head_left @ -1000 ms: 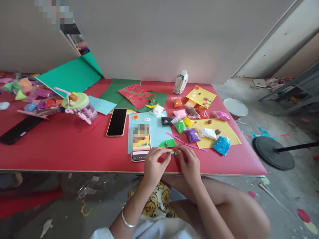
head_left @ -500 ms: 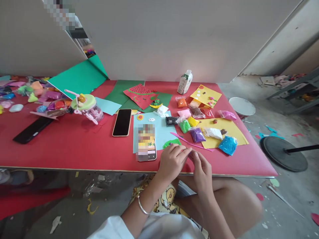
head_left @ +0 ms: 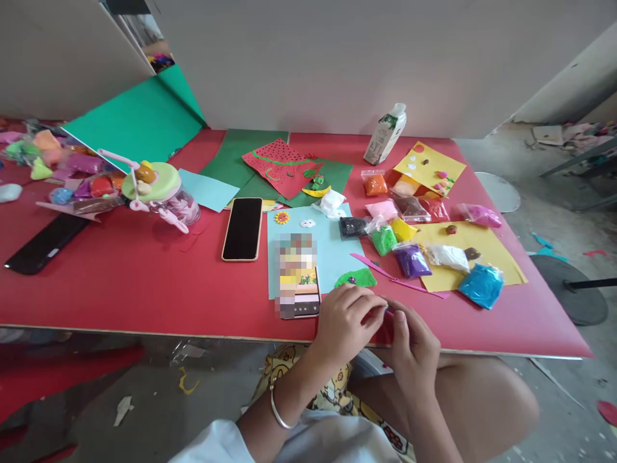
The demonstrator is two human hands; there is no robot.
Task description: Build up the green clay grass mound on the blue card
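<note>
Head view of a low red table (head_left: 144,283) whose near edge runs across the frame just in front of the person's knees. Both hands work at that near edge. To their left along the edge lies a broad stretch of bare red surface; to their right the bare strip is narrower, bounded by a yellow sheet (head_left: 501,260) and a blue clay bag (head_left: 481,285). Just beyond the hands lie a green clay shape (head_left: 357,278) on a light-blue card (head_left: 337,247), a lit phone (head_left: 299,283) propped on that card, and a thin pink strip (head_left: 400,278).

The left hand (head_left: 344,321), a bangle on its wrist, is curled with fingers bent toward the right hand (head_left: 413,344). The two hands meet fingertip to fingertip, pinched together over a small piece of clay (head_left: 388,313) of which only a pink sliver shows. Which hand bears it cannot be told; it sits between the fingertips, just above the table edge.

Farther back: a dark phone (head_left: 243,228), small bags of coloured clay, a watermelon paper cut-out (head_left: 282,164), green sheets, a milk bottle (head_left: 384,134) and a lidded jar (head_left: 159,196). The table stands against a pale wall; the concrete floor around it is littered with paper scraps.
</note>
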